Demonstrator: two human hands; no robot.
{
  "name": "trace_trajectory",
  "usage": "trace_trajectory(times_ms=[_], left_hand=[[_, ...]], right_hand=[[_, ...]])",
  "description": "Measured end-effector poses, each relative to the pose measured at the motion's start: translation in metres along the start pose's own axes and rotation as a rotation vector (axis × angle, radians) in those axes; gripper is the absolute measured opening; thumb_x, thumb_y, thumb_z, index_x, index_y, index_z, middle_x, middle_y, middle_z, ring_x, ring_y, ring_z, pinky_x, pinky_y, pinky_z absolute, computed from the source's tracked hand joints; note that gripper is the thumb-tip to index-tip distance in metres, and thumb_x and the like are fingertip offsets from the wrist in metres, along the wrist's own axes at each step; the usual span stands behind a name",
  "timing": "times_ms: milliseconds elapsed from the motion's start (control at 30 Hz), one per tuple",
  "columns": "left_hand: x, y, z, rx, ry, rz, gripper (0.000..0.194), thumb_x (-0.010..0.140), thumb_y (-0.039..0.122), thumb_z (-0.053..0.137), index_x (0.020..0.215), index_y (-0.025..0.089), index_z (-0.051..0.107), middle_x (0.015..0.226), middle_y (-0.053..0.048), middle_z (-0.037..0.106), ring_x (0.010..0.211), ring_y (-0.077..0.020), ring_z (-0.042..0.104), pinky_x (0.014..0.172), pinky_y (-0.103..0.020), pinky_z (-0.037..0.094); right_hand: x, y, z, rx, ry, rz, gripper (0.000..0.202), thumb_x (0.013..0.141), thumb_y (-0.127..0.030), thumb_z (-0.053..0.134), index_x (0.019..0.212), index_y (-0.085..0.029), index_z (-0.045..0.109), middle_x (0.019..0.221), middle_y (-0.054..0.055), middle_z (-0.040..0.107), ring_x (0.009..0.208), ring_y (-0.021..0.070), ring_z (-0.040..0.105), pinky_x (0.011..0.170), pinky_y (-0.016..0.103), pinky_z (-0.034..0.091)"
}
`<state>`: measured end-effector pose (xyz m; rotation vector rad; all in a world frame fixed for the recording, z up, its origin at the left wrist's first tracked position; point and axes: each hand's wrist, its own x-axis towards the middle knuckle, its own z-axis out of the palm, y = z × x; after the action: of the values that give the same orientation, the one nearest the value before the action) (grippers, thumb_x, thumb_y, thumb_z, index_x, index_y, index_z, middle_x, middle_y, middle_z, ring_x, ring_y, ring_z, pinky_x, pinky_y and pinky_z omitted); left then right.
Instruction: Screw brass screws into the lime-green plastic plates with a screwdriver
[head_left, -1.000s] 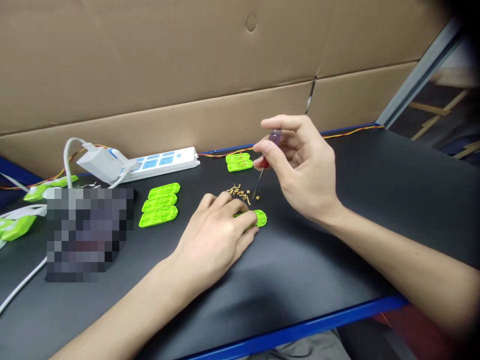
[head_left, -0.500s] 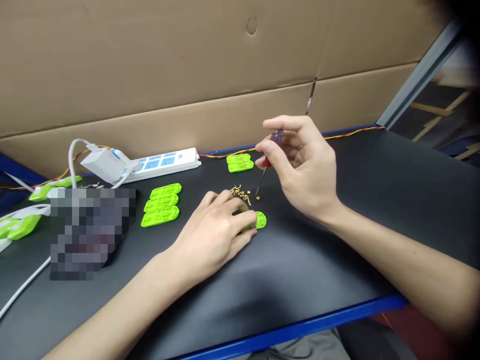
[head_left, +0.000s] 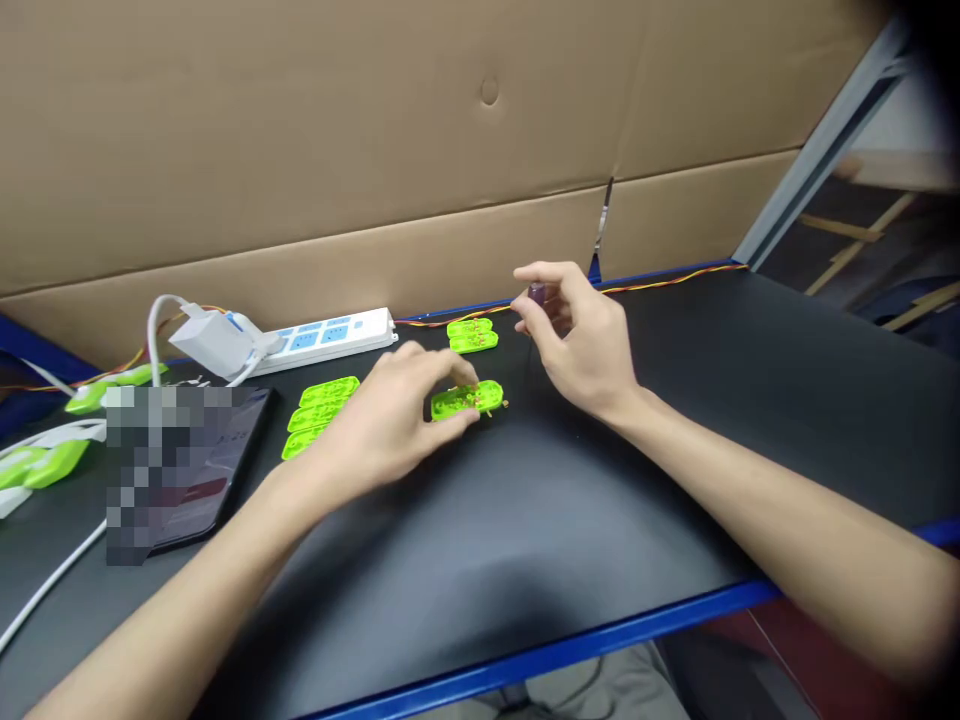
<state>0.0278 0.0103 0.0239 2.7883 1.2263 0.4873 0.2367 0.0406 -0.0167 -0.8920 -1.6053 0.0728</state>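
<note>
My left hand [head_left: 401,415] has its thumb and index finger on either side of a bright green plastic case half [head_left: 489,394], gripping it by the edges. Small reddish and gold bits show inside this half. A few small brass-coloured pieces [head_left: 505,404] peek out beside its right end; the shell covers the view of the others. Raised to the right, my right hand [head_left: 581,335] is closed round a screwdriver [head_left: 536,293] with a dark purple handle. Its shaft points down and is hardly visible.
Two green halves [head_left: 473,343] with small parts lie farther back. Several more green halves [head_left: 322,413] are left of my left hand. A white power strip [head_left: 322,338], a dark tablet-like device [head_left: 225,480] and white cables [head_left: 56,590] occupy the left. Cardboard [head_left: 375,150] stands behind.
My left hand has shifted its grip and moved the green half back, over the brass pieces. My right hand with the screwdriver has drawn away from those pieces. The view has shifted slightly.
</note>
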Motion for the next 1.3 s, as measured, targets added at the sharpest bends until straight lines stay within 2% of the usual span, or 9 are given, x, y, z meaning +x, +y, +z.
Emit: trace_trajectory(times_ms=[133,300,467,800,900,1033,1133,1267,1300], left_hand=[[0.039,-0.015,0.002,0.154,-0.007,-0.002,0.022,0.084,0.036,0.062,0.097,0.02,0.066,0.094,-0.005,0.069,0.091,-0.0243,0.057,0.078,-0.034,0.043],[0.07,-0.03,0.024,0.247,-0.05,0.098,0.018,0.086,0.032,0.058,0.094,0.021,0.069,0.088,-0.004,0.071,0.093,-0.0252,0.056,0.077,-0.034,0.042],[0.073,-0.04,0.038,0.305,-0.055,0.089,0.017,0.086,0.031,0.057,0.093,0.021,0.07,0.096,-0.006,0.068,0.094,-0.026,0.054,0.077,-0.036,0.042],[0.073,-0.048,0.038,0.293,-0.039,0.005,0.023,0.087,0.037,0.054,0.096,0.02,0.066,0.1,-0.008,0.066,0.1,-0.028,0.053,0.083,-0.04,0.042],[0.067,-0.049,0.031,0.257,-0.024,-0.026,0.026,0.087,0.04,0.055,0.098,0.019,0.066,0.101,-0.009,0.066,0.1,-0.0276,0.053,0.087,-0.042,0.042],[0.049,-0.054,0.01,0.229,0.027,-0.076,0.028,0.09,0.04,0.051,0.1,0.019,0.065,0.107,-0.008,0.065,0.105,-0.0258,0.052,0.094,-0.042,0.04],[0.028,-0.063,-0.012,0.277,0.018,-0.105,0.032,0.094,0.041,0.044,0.11,0.019,0.062,0.115,-0.008,0.064,0.11,-0.0259,0.05,0.097,-0.043,0.037],[-0.007,-0.073,-0.037,0.309,0.05,-0.193,0.031,0.093,0.045,0.046,0.092,0.019,0.064,0.097,-0.006,0.067,0.096,-0.0243,0.054,0.088,-0.038,0.041],[-0.015,-0.075,-0.042,0.311,-0.006,-0.182,0.031,0.095,0.044,0.044,0.097,0.02,0.064,0.101,-0.005,0.067,0.099,-0.0233,0.054,0.089,-0.037,0.041]], right_hand=[[-0.001,0.005,0.002,-0.01,-0.007,0.036,0.02,0.093,-0.026,0.055,0.112,-0.025,0.058,0.092,0.0,0.067,0.076,0.0148,0.068,0.073,0.032,0.058],[-0.001,0.006,0.002,-0.008,-0.01,0.066,0.021,0.094,-0.03,0.052,0.113,-0.026,0.057,0.094,0.001,0.068,0.078,0.0151,0.068,0.075,0.033,0.058],[0.0,0.006,0.003,0.008,-0.02,0.061,0.021,0.093,-0.027,0.053,0.114,-0.024,0.058,0.093,0.001,0.067,0.079,0.0146,0.068,0.075,0.031,0.057],[0.0,0.005,0.004,0.007,-0.034,0.059,0.022,0.094,-0.027,0.051,0.114,-0.024,0.057,0.092,0.001,0.065,0.078,0.0146,0.066,0.076,0.032,0.057],[0.0,0.005,0.003,0.01,-0.043,0.069,0.022,0.094,-0.028,0.051,0.115,-0.025,0.057,0.093,0.001,0.066,0.078,0.0149,0.066,0.074,0.032,0.057],[0.001,0.005,0.002,-0.007,-0.056,0.08,0.022,0.094,-0.026,0.051,0.115,-0.025,0.057,0.092,0.001,0.066,0.081,0.0158,0.066,0.074,0.032,0.056],[0.002,0.004,0.001,-0.016,-0.06,0.074,0.022,0.094,-0.028,0.051,0.115,-0.024,0.057,0.093,0.002,0.067,0.082,0.0162,0.066,0.074,0.032,0.056],[0.001,0.0,0.001,-0.03,-0.046,0.053,0.021,0.094,-0.029,0.052,0.111,-0.022,0.06,0.094,0.003,0.066,0.08,0.0149,0.065,0.071,0.03,0.055],[0.001,-0.001,0.001,-0.037,-0.042,0.043,0.02,0.093,-0.029,0.052,0.11,-0.022,0.061,0.096,0.003,0.066,0.079,0.0143,0.064,0.07,0.03,0.055]])
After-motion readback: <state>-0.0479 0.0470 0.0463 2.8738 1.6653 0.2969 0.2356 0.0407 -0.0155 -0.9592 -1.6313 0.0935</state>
